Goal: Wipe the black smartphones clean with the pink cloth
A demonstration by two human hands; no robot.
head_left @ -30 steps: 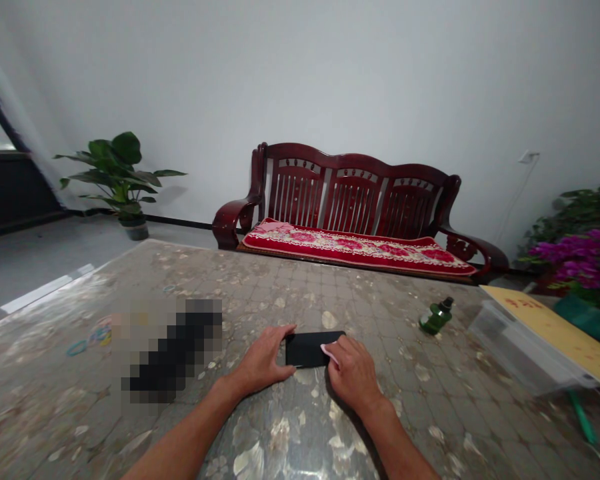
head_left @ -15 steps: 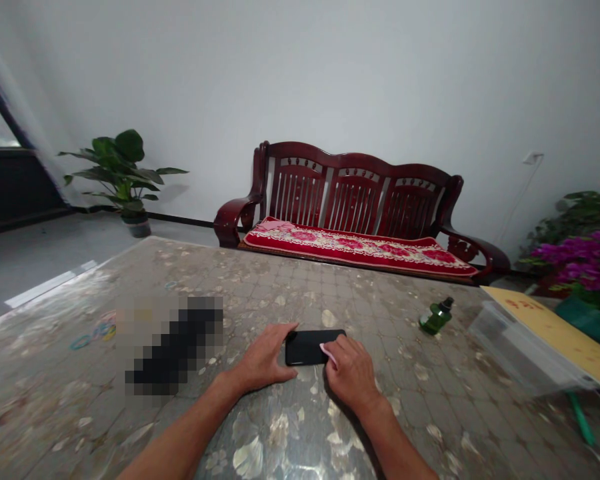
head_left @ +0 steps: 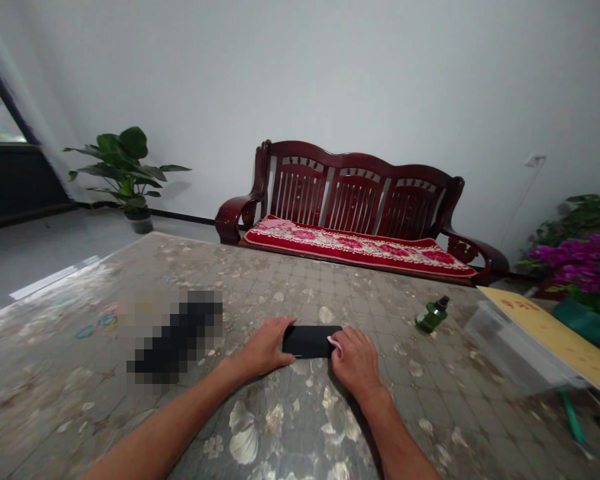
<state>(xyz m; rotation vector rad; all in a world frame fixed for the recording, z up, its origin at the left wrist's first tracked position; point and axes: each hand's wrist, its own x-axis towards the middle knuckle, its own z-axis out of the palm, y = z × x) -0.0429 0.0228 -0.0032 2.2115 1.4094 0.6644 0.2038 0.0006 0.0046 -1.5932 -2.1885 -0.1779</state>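
Head view: we see a black phone (head_left: 307,340) lying flat on the patterned tabletop (head_left: 280,280), screen up and dark, its long side running left to right, just ahead of the person's two forearms; the left hand (head_left: 266,347) is at the phone's left end, its fingers (head_left: 280,325) pressed together and curled over the far corner, the thumb along the near edge, so that end sits clasped between them; the right hand (head_left: 356,360) is at the phone's right end, knuckles up, fingers bunched close and pinching a small pink cloth (head_left: 334,343) against the glass at that end; most of the cloth is hidden under the hand, and we cannot tell its shape.

To the right, well apart from the hands, a green bottle (head_left: 431,315) lies tilted on the tabletop; further right a clear box (head_left: 505,340) sits near the edge under a yellow lid (head_left: 550,330); a few coloured rubber bands (head_left: 97,323) lie far to the left.

Beyond the tabletop a wooden bench (head_left: 355,193) with a red cushion (head_left: 355,245) stands against the pale wall; a potted plant (head_left: 125,167) stands on the floor to its left; purple flowers (head_left: 580,257) show at the right edge.
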